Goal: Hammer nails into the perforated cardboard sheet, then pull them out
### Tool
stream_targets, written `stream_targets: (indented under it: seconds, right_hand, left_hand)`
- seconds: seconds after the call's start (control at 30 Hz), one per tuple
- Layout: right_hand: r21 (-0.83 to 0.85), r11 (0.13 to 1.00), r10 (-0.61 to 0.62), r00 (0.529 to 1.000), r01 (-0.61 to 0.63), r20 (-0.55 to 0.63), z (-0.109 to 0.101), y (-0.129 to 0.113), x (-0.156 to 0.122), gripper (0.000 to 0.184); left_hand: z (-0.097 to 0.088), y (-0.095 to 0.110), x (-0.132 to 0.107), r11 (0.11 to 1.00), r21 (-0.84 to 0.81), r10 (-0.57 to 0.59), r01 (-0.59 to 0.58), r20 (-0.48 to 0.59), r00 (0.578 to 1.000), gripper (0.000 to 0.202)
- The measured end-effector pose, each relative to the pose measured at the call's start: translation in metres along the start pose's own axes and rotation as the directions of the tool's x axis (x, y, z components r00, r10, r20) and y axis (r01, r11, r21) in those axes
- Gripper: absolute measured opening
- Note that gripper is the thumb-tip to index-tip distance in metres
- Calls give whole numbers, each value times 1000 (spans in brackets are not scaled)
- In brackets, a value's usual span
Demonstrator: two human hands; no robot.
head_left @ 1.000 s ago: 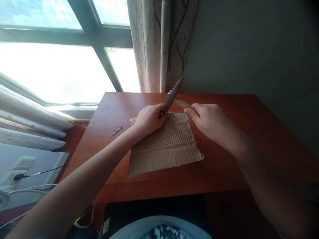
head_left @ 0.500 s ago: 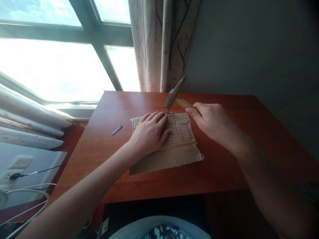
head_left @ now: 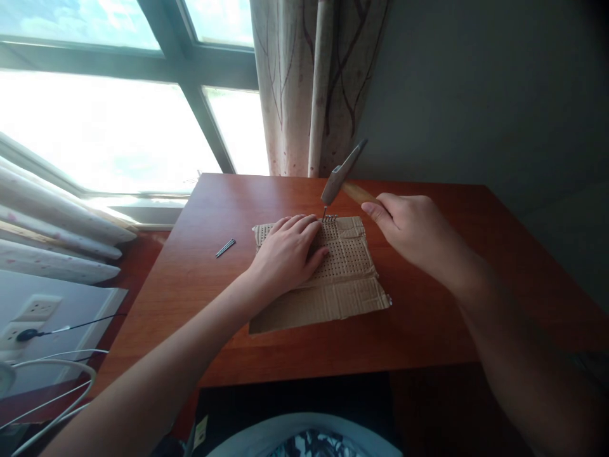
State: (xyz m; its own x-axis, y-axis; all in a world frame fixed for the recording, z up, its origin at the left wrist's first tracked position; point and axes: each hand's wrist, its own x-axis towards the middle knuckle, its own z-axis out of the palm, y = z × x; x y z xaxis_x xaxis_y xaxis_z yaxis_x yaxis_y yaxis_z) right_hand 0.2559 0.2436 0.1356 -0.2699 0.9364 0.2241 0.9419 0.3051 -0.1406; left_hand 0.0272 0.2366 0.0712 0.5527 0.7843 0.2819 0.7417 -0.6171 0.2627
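Gripping a hammer (head_left: 339, 178) by its wooden handle with the right hand (head_left: 413, 231), fingers curled tight round the shaft. Holding the metal head tilted, up and to the left of the grip, striking face down just over a short row of nails (head_left: 328, 218); cannot tell whether touching the nearest one.

Nails upright, just left of the grip, stuck in the far edge of a piece of cardboard (head_left: 342, 292) pierced with a grid of small holes.

Pressing that cardboard down with the left hand (head_left: 285, 254), left of the grip and a little nearer the body: palm flat, fingers spread loosely and closed on nothing, fingertips just beside the row of nails.

Under both hands and the cardboard, a red-brown table (head_left: 428, 317). Well to the left of the grip, past the left hand, 2 loose nails (head_left: 225, 248) lying side by side on the bare wood.

Beyond the hammer head, a patterned curtain (head_left: 309, 82) hanging against a grey wall. Further left, a bright window (head_left: 118, 127). Far left and below table level, a wall socket (head_left: 35, 308) with a plug and a thin cable.
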Motion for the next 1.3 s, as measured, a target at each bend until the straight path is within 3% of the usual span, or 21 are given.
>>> stream_targets:
  seconds: [0.27, 0.43, 0.63, 0.8, 0.97, 1.3]
  right_hand:
    - [8, 1000, -15, 999, 15, 29, 4, 3, -3, 40]
    - [10, 1000, -12, 1000, 13, -14, 2, 1, -5, 41]
    - [-47, 999, -14, 999, 16, 47, 5, -1, -5, 43]
    - [-30, 999, -14, 1000, 14, -14, 4, -3, -5, 41]
    - [-55, 998, -31, 998, 34, 58, 9, -6, -5, 39]
    - [-50, 999, -19, 998, 22, 52, 14, -5, -6, 37]
  left_hand:
    - [-2, 0, -1, 1000, -25, -4, 4, -7, 1000, 32]
    - [-2, 0, -1, 1000, -27, -5, 5, -1, 1000, 33]
    - [-1, -2, -1, 999, -39, 1, -1, -3, 1000, 33]
    - [-1, -2, -2, 1000, -24, 5, -5, 0, 1000, 35]
    - [-2, -1, -2, 999, -37, -1, 1, -2, 1000, 34]
    - [-2, -1, -1, 999, -32, 0, 0, -6, 1000, 32]
